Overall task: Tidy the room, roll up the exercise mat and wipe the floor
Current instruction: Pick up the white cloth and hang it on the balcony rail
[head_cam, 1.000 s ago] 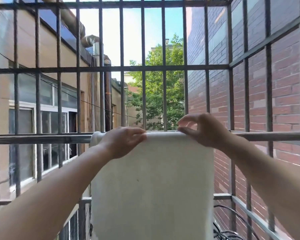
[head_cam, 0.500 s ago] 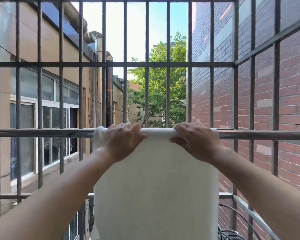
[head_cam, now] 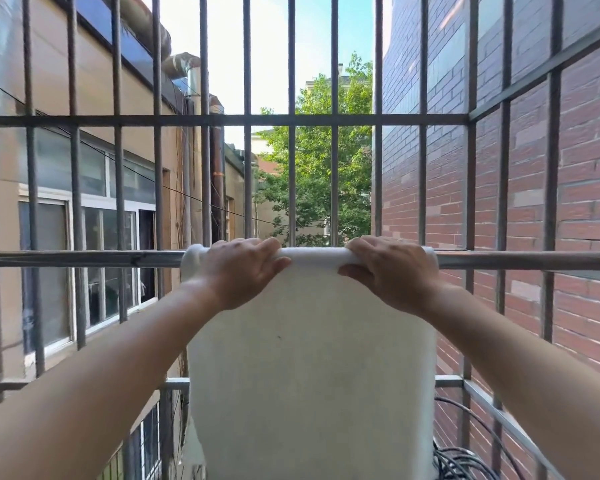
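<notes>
my left hand (head_cam: 243,271) and right hand (head_cam: 394,271) each grip the white cloth (head_cam: 309,375), fingers curled over its fold; it hangs draped over the rail (head_cam: 84,258) (1 horizontal bar of the window grille).

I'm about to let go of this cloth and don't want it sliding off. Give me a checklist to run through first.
1. White cloth folded over the rail: ok.
2. Left hand gripping the fold: ok.
3. Right hand gripping the fold: ok.
4. Front panel hanging flat: ok.
5. Enough cloth behind the rail to balance it: cannot tell, hidden.
6. Lower edge clear of the cables: cannot tell, it runs out of frame.
</notes>
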`<state>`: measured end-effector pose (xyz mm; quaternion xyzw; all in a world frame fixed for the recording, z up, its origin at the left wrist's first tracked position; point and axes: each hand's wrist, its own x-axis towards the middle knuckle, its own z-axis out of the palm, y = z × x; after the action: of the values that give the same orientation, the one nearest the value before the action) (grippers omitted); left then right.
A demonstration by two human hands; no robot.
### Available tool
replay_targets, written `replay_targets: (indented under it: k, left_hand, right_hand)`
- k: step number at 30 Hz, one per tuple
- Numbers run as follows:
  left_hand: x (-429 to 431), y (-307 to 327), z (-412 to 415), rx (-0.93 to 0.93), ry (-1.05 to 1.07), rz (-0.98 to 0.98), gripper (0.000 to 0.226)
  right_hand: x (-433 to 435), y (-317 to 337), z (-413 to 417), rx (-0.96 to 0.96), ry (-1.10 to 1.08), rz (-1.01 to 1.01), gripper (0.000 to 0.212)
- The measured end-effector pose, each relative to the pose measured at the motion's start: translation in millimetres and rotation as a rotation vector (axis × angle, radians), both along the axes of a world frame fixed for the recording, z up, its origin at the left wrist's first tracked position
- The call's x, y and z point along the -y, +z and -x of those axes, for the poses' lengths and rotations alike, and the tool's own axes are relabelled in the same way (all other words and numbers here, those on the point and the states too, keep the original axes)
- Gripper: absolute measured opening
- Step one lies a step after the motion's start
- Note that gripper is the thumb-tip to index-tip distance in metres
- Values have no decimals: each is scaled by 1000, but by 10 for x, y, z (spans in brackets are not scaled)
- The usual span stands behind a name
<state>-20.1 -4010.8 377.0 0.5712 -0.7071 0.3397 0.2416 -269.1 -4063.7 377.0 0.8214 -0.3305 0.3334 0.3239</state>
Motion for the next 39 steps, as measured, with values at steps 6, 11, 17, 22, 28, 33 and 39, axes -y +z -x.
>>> replay_targets:
  k: [6,11,17,22,28,33,39]
  left_hand:
    - [-99,-14,-19,-36,37,4,58]
    - [-362,-54,23,-23,33,26,66]
    - [-783,-167,175,10,85,-12,73]
    - [-1096,-327,253,-22,29,-22,70]
    - [-1506,-728,246,-88,-28,-52,68]
    - [-1766,-1115,103,-105,-27,-106,67]
    - [-2046,-1575,-95,-177,-2,-189,69]
  right_hand:
    - [-86,38,-2,42,27,-126,39]
    - [-295,82,24,68,64,-199,45]
    - [-666,43,121,125,56,-233,53]
    - [-989,-128,188,114,29,-190,59]
    - [-1440,-471,87,143,120,-233,61]
    - [-1718,-849,-77,103,160,-333,59]
    - [-2004,-1309,-214,40,168,-489,62]
